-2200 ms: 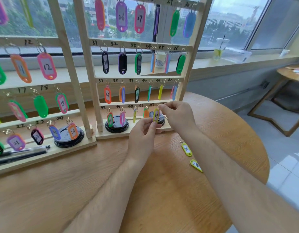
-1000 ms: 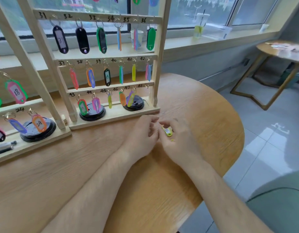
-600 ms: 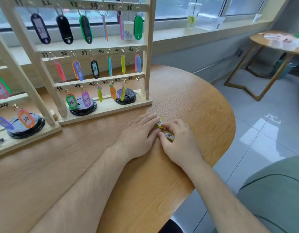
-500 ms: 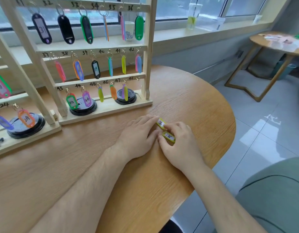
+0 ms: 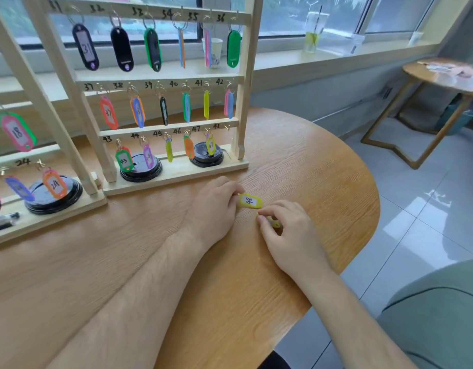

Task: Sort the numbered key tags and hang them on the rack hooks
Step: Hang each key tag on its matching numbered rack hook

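Yellow tag 48 (image 5: 250, 201) pinched, left hand (image 5: 214, 209) | right hand (image 5: 288, 233) grips second tag (image 5: 273, 222) | rack (image 5: 176, 170) behind

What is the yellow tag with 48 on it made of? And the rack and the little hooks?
The yellow tag looks like shiny plastic, with a white paper label inside, going by the handwritten number. The rack looks like pale bare wood; faint grain shows. The empty hook looks like thin brass-coloured metal, though it is too small to be sure.

Rack (image 5: 160, 171) stands at back of tabletop (image 5: 230, 283), 2nd rack (image 5: 43, 217) to its left. Tag 48 (image 5: 250, 201) lies in front, betw. both hands, another tag (image 5: 272, 222) just right.
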